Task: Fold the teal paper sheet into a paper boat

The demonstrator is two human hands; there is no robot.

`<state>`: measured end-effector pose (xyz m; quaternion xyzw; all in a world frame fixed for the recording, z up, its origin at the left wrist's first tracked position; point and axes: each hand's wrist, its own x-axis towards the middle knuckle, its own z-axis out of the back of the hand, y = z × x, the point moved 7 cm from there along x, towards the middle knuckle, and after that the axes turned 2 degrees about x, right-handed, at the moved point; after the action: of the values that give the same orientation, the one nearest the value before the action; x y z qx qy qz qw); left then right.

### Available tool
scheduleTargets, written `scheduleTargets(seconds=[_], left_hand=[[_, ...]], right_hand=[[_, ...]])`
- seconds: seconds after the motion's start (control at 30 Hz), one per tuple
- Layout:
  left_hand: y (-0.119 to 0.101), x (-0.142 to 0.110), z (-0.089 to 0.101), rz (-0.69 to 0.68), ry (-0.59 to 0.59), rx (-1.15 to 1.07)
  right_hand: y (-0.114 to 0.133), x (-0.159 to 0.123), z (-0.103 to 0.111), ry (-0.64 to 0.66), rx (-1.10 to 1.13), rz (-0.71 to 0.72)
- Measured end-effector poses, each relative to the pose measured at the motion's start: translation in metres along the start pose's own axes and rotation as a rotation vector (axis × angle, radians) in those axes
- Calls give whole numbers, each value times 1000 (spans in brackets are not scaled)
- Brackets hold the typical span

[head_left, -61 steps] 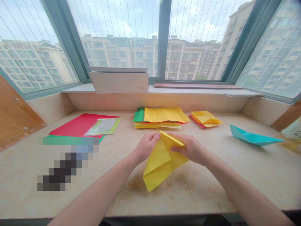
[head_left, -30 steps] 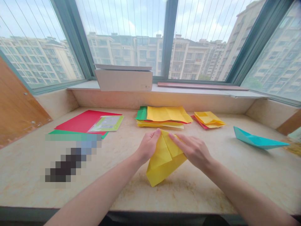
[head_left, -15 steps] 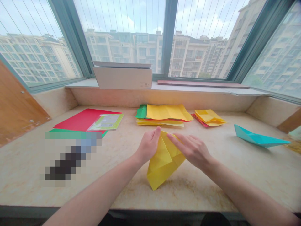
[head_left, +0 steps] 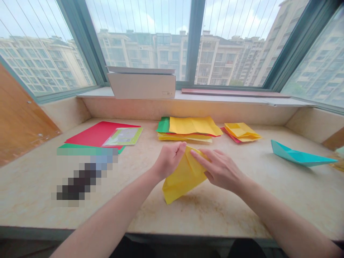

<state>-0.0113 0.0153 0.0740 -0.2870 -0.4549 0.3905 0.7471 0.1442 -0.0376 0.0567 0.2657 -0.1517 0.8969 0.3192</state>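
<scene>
Between my hands, over the front part of the counter, is a folded sheet of yellow paper (head_left: 181, 179). My left hand (head_left: 170, 159) is closed on its upper left edge, thumb on top. My right hand (head_left: 219, 166) grips the upper right side, with the index finger laid along a fold near the top. The paper is tilted, its lower corner pointing down and to the left. Part of its upper edge is hidden behind my fingers.
Behind my hands lies a stack of yellow, red and green paper (head_left: 193, 126). Folded yellow paper (head_left: 242, 132) sits right of it, and a teal paper boat (head_left: 302, 157) farther right. Red sheets (head_left: 94, 133) lie left. A white box (head_left: 142, 86) stands on the sill.
The yellow paper's lower corner has swung up and to the left, and less of the paper shows. My right hand's fingers have bent more around it. The view has shifted slightly.
</scene>
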Motion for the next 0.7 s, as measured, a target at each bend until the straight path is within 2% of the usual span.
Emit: scheduleTargets(seconds=[0.1, 0.17, 0.3, 0.37, 0.47, 0.57, 0.7], left_hand=[[-3, 3, 3, -70, 30, 66], [-4, 3, 3, -111, 59, 86], [-7, 0, -3, -187, 126, 132], [-8, -2, -5, -225, 152, 164], [-9, -4, -6, -243, 159, 178], [-6, -3, -6, -226, 146, 175], [2, 2, -3, -156, 106, 118]], right_hand=[[-1, 0, -4, 69, 219, -33], [-7, -1, -4, 80, 431, -117], [-23, -2, -14, 141, 815, -430], [-26, -3, -23, 210, 914, -569], [-26, -3, -29, 241, 1059, -684], [-25, -3, -32, 205, 1155, -727], [-30, -4, -33, 130, 1151, -753]])
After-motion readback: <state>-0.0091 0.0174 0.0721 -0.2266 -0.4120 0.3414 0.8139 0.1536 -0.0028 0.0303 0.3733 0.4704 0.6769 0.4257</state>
